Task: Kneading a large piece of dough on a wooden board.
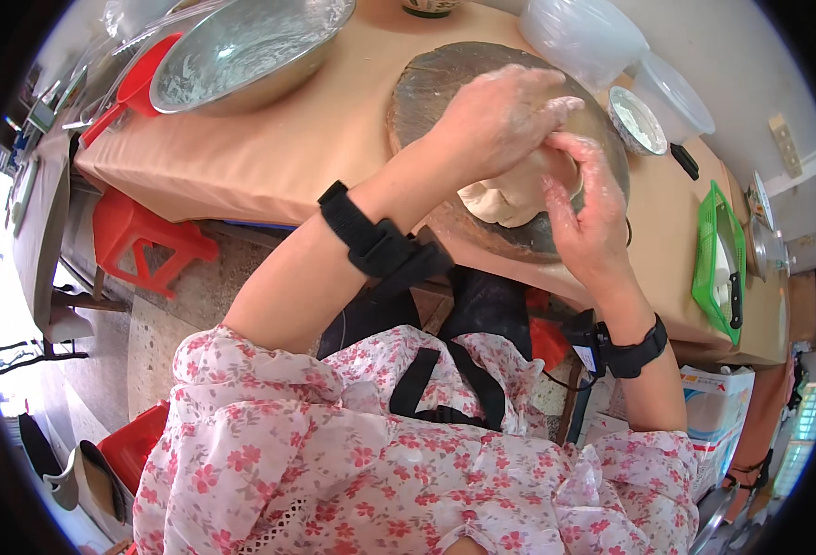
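A: Status, left to right?

B: Metal bowl (274,88): white residue inside. Left hand (505,111): loosely curled, above dough (502,205) on the round board (426,81). Right hand (588,217): half-open, cupped (actual grip? can't tell). My read: partway; dough gathered into a lump, surface folds left to smooth.

A: Labels?

B: Carton (720,407), lower right: printed, illegible.

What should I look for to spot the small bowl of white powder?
Find the tan-covered table, then the dark round board on it. Just right of the board sits the small bowl; unlike the neighbouring translucent tub, it holds white powder.
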The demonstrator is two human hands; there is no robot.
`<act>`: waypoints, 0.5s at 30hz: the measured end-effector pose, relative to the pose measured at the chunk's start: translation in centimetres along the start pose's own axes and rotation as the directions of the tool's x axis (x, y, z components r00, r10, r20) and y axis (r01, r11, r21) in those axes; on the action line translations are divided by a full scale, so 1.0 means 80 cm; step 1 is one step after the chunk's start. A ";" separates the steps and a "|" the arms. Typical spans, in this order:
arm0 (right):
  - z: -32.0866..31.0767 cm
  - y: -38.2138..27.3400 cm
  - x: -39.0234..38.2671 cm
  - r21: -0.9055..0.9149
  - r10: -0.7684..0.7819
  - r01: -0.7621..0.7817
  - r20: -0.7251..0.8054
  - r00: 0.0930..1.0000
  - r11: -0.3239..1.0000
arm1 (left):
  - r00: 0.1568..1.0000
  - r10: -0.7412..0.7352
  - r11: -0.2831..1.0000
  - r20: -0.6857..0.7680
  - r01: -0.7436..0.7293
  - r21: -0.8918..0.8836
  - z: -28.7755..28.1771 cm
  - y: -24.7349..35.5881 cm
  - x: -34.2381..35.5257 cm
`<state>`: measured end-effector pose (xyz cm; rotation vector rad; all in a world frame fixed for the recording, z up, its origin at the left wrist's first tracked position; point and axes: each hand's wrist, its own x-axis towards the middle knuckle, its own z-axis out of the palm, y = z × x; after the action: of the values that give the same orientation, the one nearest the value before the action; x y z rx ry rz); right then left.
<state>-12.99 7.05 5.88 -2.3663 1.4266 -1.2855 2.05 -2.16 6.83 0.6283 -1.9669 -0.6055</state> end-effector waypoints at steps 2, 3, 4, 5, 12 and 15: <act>-0.003 -0.001 -0.006 0.018 0.048 -0.048 -0.010 0.999 0.999 | 0.992 0.005 0.984 0.125 -0.027 0.178 0.005 -0.004 -0.003; -0.005 -0.001 -0.009 0.028 0.114 -0.112 -0.071 0.991 0.993 | 0.969 -0.002 0.938 0.247 -0.084 0.337 0.011 -0.007 -0.005; -0.006 -0.001 -0.012 0.042 0.177 -0.173 -0.129 0.976 0.984 | 0.984 0.026 0.922 0.174 -0.091 0.377 0.017 -0.009 -0.015; -0.004 0.004 -0.017 0.043 0.186 -0.181 -0.130 0.974 0.982 | 0.983 0.024 0.923 0.182 -0.092 0.373 0.020 -0.011 -0.023; 0.018 0.004 -0.057 -0.171 -0.037 0.026 -0.060 0.997 0.985 | 0.937 0.350 0.859 -0.010 -0.317 0.403 0.011 -0.005 -0.088; 0.033 0.007 -0.063 -0.196 -0.148 0.129 -0.085 0.985 0.972 | 0.921 0.383 0.803 0.067 -0.368 0.468 0.002 -0.017 -0.118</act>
<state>-12.61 9.73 0.89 -2.6012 1.4974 -1.3742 6.07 2.94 -0.14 0.5051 -2.1447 0.1445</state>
